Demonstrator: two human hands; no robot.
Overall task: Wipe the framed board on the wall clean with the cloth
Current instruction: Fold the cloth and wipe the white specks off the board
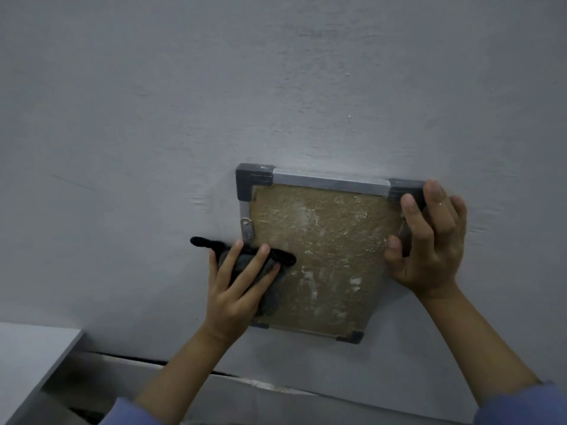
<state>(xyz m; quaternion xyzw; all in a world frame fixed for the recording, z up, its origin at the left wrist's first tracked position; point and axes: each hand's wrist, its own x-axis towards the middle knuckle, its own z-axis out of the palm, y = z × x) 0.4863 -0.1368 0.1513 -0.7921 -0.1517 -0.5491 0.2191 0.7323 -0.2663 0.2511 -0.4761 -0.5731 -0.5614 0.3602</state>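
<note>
A small framed board [325, 240] hangs on the pale wall, with a brown face streaked by white smears, a silver metal frame and dark plastic corner caps. My left hand [236, 283] presses a dark grey cloth [270, 297] flat against the board's left edge, fingers spread over it; a black end of the cloth sticks out to the left onto the wall. My right hand [429, 240] grips the board's right edge near the top right corner, thumb on the brown face and fingers wrapped around the frame.
The wall [214, 102] around the board is plain grey-white. A white surface [27, 354] juts in at the lower left, and a grey ledge with a dark gap [184, 366] runs below the board. Blue sleeves show at the bottom.
</note>
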